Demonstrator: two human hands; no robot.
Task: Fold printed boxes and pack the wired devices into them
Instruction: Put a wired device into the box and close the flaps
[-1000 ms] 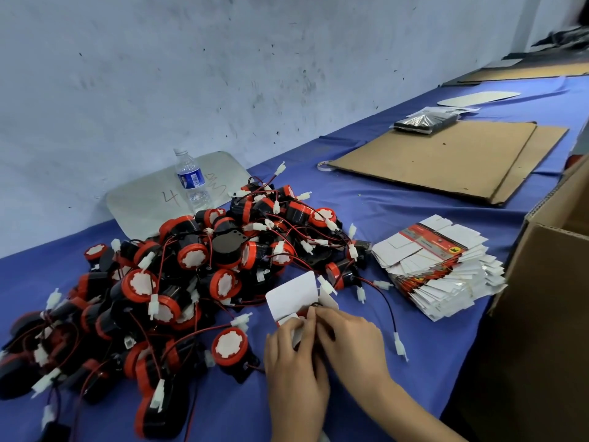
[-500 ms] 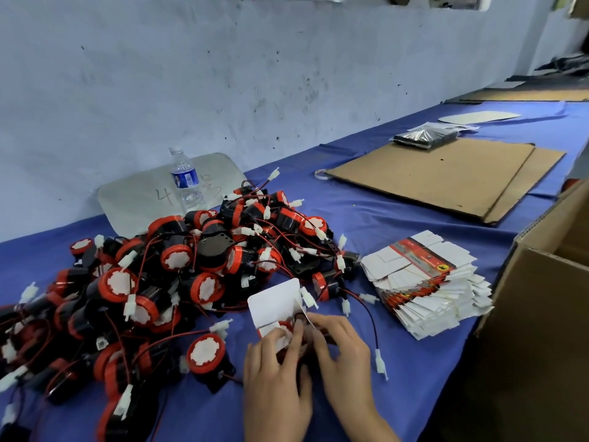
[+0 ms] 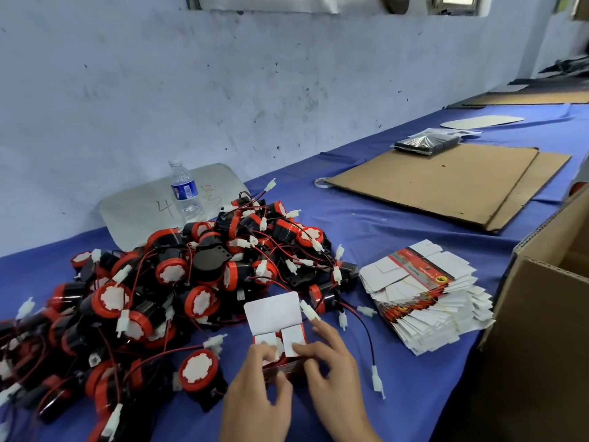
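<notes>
Lower centre, left hand [image 3: 255,400] and right hand [image 3: 334,378] both gripping printed box [image 3: 274,311], lid up, wired devices [image 3: 197,275] heaped left on tabletop [image 3: 382,224]

black and red devices [image 3: 178,282] with white connectors, royal blue bench [image 3: 366,224], red printed white boxes [image 3: 427,291], plain brown cardboard [image 3: 446,183].
</notes>
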